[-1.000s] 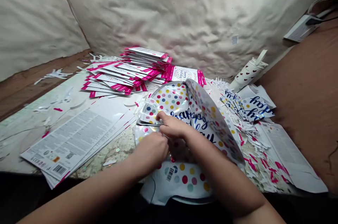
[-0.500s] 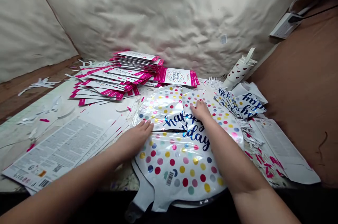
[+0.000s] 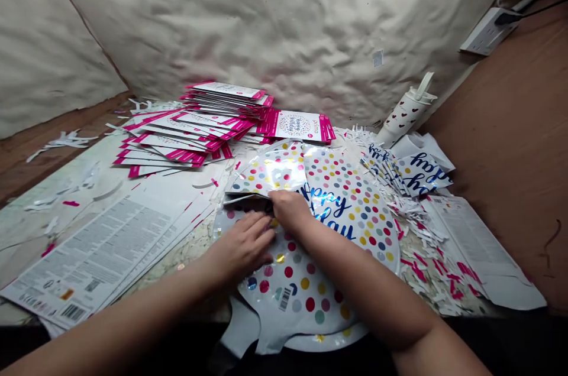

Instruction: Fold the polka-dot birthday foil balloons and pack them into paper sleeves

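Note:
A flat foil balloon (image 3: pixel 350 204) with coloured dots and blue "happy birthday" script lies in front of me, its upper left part folded over. My right hand (image 3: pixel 290 210) pinches the folded edge near the balloon's middle. My left hand (image 3: pixel 244 243) lies flat on the balloon's left side just below the fold, fingers stretched out. The balloon's neck (image 3: pixel 242 329) hangs over the near edge of the table.
A pile of pink-edged packaging cards (image 3: pixel 199 122) sits behind the balloon. Printed white sheets (image 3: pixel 106 246) lie at the left. Folded balloons (image 3: pixel 408 172) and paper scraps (image 3: pixel 426 246) lie at the right, beside a heart-patterned bottle (image 3: pixel 406 116). A power strip (image 3: pixel 488 30) rests far right.
Both hands were spread flat and apart on the open balloon; now they have come together at its left middle, and the upper left part is folded over again.

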Demonstrator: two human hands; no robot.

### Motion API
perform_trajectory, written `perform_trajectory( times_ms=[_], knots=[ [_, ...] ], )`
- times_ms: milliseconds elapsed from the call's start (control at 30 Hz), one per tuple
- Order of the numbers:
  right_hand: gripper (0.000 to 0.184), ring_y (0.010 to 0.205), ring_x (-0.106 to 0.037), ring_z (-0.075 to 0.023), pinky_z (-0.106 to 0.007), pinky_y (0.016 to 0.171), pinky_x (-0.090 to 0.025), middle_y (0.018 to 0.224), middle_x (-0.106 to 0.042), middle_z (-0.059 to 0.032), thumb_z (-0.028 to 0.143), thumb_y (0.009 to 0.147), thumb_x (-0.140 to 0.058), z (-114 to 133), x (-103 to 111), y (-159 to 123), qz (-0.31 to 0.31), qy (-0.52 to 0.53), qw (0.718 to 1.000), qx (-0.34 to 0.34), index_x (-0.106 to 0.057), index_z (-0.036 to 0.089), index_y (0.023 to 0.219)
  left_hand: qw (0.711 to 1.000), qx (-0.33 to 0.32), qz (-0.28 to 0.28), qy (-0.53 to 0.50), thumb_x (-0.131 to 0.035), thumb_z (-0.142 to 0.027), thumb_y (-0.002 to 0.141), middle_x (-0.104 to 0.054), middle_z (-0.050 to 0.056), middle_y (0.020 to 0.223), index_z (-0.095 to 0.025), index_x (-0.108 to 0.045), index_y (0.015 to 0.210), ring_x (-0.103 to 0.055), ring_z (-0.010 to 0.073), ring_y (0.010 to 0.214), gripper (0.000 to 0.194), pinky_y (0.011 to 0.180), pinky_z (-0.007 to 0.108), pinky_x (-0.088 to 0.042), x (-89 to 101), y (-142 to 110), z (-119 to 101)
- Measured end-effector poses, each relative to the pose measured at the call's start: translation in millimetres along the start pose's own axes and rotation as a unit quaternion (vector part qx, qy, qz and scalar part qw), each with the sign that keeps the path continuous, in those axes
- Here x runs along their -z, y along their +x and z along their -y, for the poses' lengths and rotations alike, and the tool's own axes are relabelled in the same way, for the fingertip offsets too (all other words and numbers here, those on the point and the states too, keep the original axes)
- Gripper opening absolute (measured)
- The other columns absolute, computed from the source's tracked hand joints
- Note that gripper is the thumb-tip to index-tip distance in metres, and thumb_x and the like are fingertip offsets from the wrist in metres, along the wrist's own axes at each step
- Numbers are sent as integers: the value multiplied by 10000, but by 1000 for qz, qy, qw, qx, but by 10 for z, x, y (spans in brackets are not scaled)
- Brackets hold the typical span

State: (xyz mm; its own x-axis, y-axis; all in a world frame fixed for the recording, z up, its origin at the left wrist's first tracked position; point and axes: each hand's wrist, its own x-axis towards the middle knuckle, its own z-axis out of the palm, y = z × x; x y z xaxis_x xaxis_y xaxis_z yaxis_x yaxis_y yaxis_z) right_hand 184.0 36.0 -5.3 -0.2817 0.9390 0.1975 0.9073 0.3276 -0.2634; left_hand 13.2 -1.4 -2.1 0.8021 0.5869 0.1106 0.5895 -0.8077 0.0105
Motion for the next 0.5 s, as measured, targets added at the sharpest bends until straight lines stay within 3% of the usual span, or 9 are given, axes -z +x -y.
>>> perform_trajectory(
  times_ms=[100, 233, 267, 333, 400, 467, 500],
  knots=[
    [265, 762, -623, -140, -224, 688, -451, 886, -704, -28, 130, 807, -448, -508, 534, -46, -117, -18, 988, -96, -656, 201, 955, 989, 133, 54, -40, -460, -715, 705, -322, 181, 1426, -192, -398, 1355, -234, 443, 1292, 837, 1004, 541, -237, -151, -49, 101],
    [443, 751, -610, -239, -338, 616, -416, 829, -657, -276, 282, 888, -361, -1320, 1496, -261, -318, -93, 903, -274, -628, -71, 912, 966, 217, 124, -69, -389, -806, 650, -190, 178, 1480, -274, -286, 1398, -131, 483, 1315, 924, 1003, 549, -213, -107, -74, 214],
    [450, 731, -618, -229, -331, 598, -413, 816, -666, -260, 311, 882, -388, -1445, 1673, -337, -378, -105, 873, -291, -640, -61, 910, 963, 224, 131, -71, -390, -812, 642, -192, 179, 1479, -281, -284, 1397, -137, 483, 1314, 929, 1000, 542, -222, -81, -73, 214],
    [420, 694, -642, -206, -308, 574, -420, 790, -691, -205, 364, 850, -473, -1518, 1871, -506, -494, -128, 822, -251, -684, 1, 871, 961, 231, 136, -67, -408, -815, 624, -215, 172, 1475, -292, -302, 1389, -166, 478, 1309, 932, 990, 539, -241, -33, -58, 201],
    [324, 670, -665, -194, -289, 572, -447, 748, -710, -150, 369, 799, -573, -1367, 1853, -697, -554, -151, 803, -157, -718, 80, 828, 963, 229, 129, -52, -431, -792, 637, -273, 167, 1455, -301, -352, 1369, -241, 469, 1286, 885, 967, 548, -267, 17, -21, 207],
    [211, 730, -685, -207, -305, 635, -502, 776, -724, -118, 310, 780, -616, -1090, 1654, -904, -522, -131, 842, -51, -725, 158, 877, 970, 207, 116, -47, -412, -710, 729, -406, 169, 1375, -284, -442, 1321, -380, 424, 1216, 730, 931, 526, -324, 81, 38, 269],
    [195, 803, -685, -208, -324, 711, -525, 848, -728, -89, 270, 790, -602, -948, 1506, -1010, -469, -80, 880, 4, -711, 214, 943, 973, 198, 105, -54, -394, -647, 780, -496, 164, 1291, -260, -499, 1279, -460, 385, 1148, 640, 903, 495, -364, 117, 71, 324]
  ],
)
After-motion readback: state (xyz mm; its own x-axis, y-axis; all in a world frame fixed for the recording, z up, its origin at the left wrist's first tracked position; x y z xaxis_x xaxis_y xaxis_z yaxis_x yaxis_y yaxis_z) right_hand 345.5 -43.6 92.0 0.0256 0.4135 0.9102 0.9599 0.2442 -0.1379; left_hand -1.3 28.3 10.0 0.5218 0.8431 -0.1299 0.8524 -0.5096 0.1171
